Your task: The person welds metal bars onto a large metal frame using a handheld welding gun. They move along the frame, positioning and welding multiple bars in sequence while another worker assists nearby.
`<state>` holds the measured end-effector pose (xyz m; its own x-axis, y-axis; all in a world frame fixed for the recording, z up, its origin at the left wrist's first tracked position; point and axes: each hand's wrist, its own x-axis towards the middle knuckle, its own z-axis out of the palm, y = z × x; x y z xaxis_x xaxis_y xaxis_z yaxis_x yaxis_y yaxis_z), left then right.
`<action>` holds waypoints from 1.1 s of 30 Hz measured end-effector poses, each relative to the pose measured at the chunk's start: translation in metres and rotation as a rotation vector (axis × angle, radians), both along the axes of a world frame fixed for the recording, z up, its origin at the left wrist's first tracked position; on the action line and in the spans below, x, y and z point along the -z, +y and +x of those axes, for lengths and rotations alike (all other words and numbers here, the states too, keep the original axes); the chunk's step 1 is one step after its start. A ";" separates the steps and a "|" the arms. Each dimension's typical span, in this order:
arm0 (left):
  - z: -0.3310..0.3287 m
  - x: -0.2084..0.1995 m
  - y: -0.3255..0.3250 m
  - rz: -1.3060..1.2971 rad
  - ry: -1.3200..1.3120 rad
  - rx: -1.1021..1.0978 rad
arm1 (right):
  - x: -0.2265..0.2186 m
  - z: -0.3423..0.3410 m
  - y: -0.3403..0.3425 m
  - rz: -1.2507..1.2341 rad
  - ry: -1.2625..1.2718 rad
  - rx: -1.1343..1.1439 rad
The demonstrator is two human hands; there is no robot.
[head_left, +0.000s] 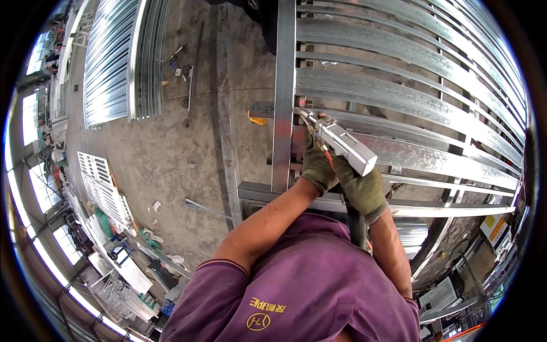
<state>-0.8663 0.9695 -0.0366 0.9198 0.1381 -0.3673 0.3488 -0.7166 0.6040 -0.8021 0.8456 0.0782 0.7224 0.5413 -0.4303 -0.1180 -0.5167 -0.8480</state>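
At steel frame [283,91], welding gun [341,141], gloved hands [342,179]

Daylight is pouring in through the tall bright windows [28,117] along the left rim, blowing them out to near white. The grey concrete floor [171,148] is lying evenly lit, with only soft, faint shadows. The long galvanised steel bars [399,100] are catching streaky glare. The fisheye is bending straight edges toward the black circular border, where detail is smearing; the centre is staying sharp.
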 end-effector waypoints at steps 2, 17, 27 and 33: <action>-0.002 0.005 -0.003 0.000 -0.090 -0.040 | 0.004 0.000 0.000 0.059 -0.021 0.022; -0.008 0.025 -0.010 0.353 -0.363 -0.069 | 0.020 -0.005 0.003 0.059 -0.095 0.009; -0.008 0.035 -0.020 -0.882 -0.403 -0.533 | 0.024 -0.004 0.004 0.071 -0.062 0.021; -0.009 0.039 -0.021 -1.096 -0.413 -0.599 | 0.026 -0.001 0.003 0.094 -0.030 0.027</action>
<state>-0.8756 0.9488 -0.0760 0.8914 0.3732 -0.2572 0.0898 0.4108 0.9073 -0.8034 0.8491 0.0525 0.7491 0.5582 -0.3569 -0.1048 -0.4320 -0.8957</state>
